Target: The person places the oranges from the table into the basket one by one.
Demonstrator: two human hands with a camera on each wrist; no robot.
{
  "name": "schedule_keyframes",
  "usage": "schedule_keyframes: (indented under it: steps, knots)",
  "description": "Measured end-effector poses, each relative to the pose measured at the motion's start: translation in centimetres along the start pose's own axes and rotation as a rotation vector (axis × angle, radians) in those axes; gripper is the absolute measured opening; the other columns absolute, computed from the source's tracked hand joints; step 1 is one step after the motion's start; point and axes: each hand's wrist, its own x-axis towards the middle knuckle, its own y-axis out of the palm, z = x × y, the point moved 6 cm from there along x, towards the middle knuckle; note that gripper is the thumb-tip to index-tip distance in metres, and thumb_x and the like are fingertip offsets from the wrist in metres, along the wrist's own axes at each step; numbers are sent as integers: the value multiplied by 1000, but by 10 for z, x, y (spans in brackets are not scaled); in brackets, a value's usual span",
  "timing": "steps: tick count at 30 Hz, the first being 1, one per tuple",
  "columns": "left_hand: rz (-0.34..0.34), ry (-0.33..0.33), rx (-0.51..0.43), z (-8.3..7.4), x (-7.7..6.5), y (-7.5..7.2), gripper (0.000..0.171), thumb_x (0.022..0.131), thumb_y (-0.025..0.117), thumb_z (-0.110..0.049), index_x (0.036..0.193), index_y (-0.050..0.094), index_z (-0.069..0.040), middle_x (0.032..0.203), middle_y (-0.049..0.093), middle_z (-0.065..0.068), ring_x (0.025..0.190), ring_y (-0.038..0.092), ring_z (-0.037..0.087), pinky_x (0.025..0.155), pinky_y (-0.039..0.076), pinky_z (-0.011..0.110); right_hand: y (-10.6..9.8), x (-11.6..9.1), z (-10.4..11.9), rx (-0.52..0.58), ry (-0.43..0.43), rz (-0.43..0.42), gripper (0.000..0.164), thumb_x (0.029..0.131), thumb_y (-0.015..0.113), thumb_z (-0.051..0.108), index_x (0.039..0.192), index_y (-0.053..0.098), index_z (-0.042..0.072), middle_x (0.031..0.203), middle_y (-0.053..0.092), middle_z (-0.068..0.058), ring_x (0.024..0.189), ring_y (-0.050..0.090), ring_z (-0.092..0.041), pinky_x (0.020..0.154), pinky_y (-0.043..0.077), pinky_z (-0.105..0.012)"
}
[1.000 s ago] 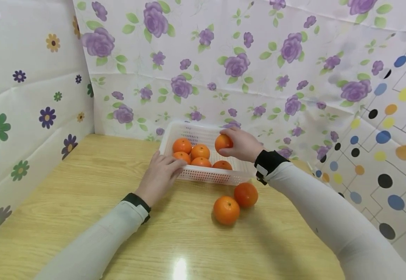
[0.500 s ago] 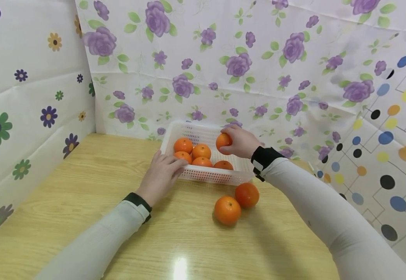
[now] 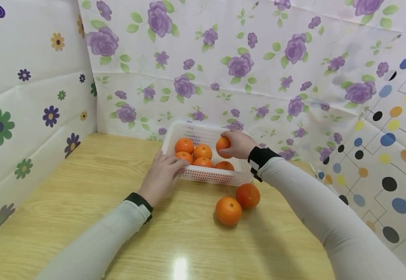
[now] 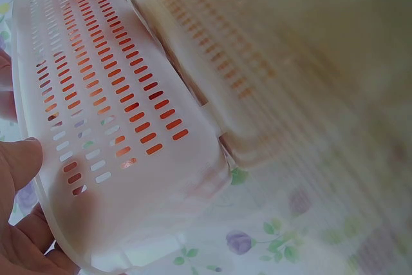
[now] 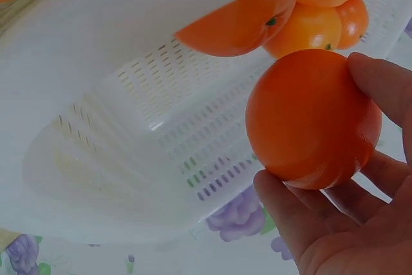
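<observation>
A white perforated plastic basket (image 3: 209, 177) stands on the table with several oranges (image 3: 203, 151) grouped in its left and front part. My left hand (image 3: 162, 173) grips the basket's front left rim; in the left wrist view, the thumb (image 4: 22, 162) lies against the rim. Over the basket's right half, my right hand (image 3: 239, 144) holds one orange (image 5: 313, 119) between thumb and fingers. That orange appears apart from the others in the right wrist view. Two more oranges lie on the table in front of the basket, a nearer one (image 3: 229, 211) and a redder one (image 3: 248, 196) beside it.
The wooden table (image 3: 84, 202) meets a purple-flowered cloth backdrop (image 3: 203, 77) just behind the basket. Patterned sheets close off both sides, a floral one (image 3: 31, 101) at left and a dotted one (image 3: 391, 163) at right.
My right hand has moved slightly left and lower with the orange. My left hand stays on the rim, and the two oranges on the table lie as before.
</observation>
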Motion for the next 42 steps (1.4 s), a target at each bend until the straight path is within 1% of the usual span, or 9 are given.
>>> schedule_keyframes:
  steps: [4, 8, 12, 18, 24, 28, 33, 38, 42]
  knots:
    - [5, -4, 0, 0, 0, 0, 21, 104, 80, -16, 126, 81, -18, 118, 77, 5, 118, 68, 33, 131, 23, 67, 5, 5, -4, -24, -3, -2, 61, 97, 83, 28, 150, 63, 5, 135, 65, -16, 108, 63, -34, 99, 57, -46]
    - [-1, -3, -1, 1, 0, 0, 21, 104, 80, -16, 125, 81, -18, 117, 77, 5, 117, 67, 33, 131, 24, 67, 6, 4, -2, -31, -19, -4, 62, 97, 82, 27, 150, 63, 2, 134, 65, -19, 106, 64, -35, 99, 57, -48]
    - [0, 1, 1, 2, 0, 1, 20, 104, 80, -16, 125, 81, -18, 118, 77, 5, 117, 67, 33, 131, 24, 67, 6, 4, 1, -45, -15, 4, 62, 98, 81, 27, 152, 61, 2, 134, 65, -20, 106, 64, -35, 100, 56, -47]
    - [-4, 9, 8, 2, 0, 0, 21, 104, 80, -14, 125, 81, -18, 118, 78, 5, 117, 67, 33, 131, 24, 67, 4, 7, 4, -42, 0, -2, 59, 98, 80, 25, 149, 62, 1, 134, 66, -21, 108, 63, -36, 100, 56, -48]
    - [-3, 13, 13, 2, 0, 1, 21, 103, 81, -15, 125, 81, -18, 119, 78, 5, 118, 67, 33, 130, 25, 67, 12, 13, -2, -38, 23, 22, 65, 98, 81, 28, 154, 59, 3, 135, 64, -20, 108, 64, -36, 100, 56, -48]
    - [-7, 17, 16, 1, 0, 0, 22, 103, 81, -15, 125, 81, -17, 119, 78, 6, 117, 68, 34, 130, 25, 68, 15, 17, -6, -39, 26, 29, 66, 98, 81, 28, 154, 60, 3, 134, 65, -20, 107, 64, -35, 99, 57, -47]
    - [-10, 25, 22, 0, 0, 0, 22, 103, 81, -15, 125, 81, -17, 119, 78, 6, 116, 68, 34, 129, 26, 69, 17, 19, -10, -46, 57, 41, 66, 98, 80, 29, 155, 59, 4, 134, 64, -19, 107, 64, -35, 100, 57, -46]
    - [-6, 14, 21, 1, -1, -1, 22, 103, 81, -15, 125, 81, -18, 119, 78, 6, 117, 67, 34, 130, 24, 68, 21, 23, -11, -21, 54, 37, 64, 98, 81, 27, 153, 60, 3, 134, 66, -20, 109, 62, -36, 100, 56, -46]
    - [-8, 16, 22, 0, 0, -1, 22, 103, 81, -15, 124, 81, -17, 119, 78, 6, 118, 67, 34, 130, 24, 69, 26, 27, -15, -21, 50, 37, 66, 96, 82, 29, 153, 61, 2, 131, 67, -19, 109, 62, -36, 100, 56, -45]
